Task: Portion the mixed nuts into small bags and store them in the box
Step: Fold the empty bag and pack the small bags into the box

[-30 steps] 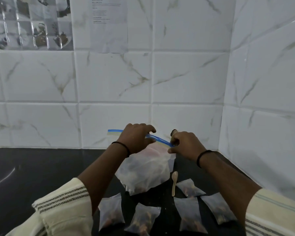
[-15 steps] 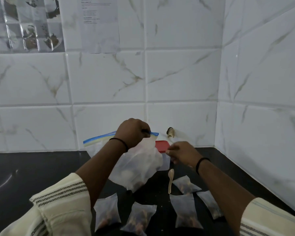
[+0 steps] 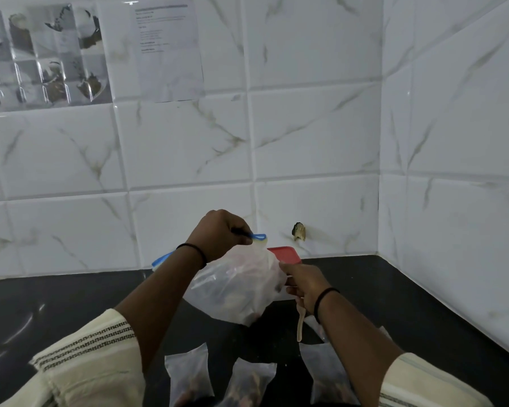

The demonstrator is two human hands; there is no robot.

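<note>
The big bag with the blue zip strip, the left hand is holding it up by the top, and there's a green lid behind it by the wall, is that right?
Not quite: the lid behind the big bag is red, not green, as the head view shows. The rest stands: the left hand holds the bag up by its blue zip strip.

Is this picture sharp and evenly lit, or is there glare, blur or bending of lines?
Head view: dim, soft light; white glare streaks on the dark counter at left; tile lines curve from the wide lens; small bags at the bottom look soft.
</note>
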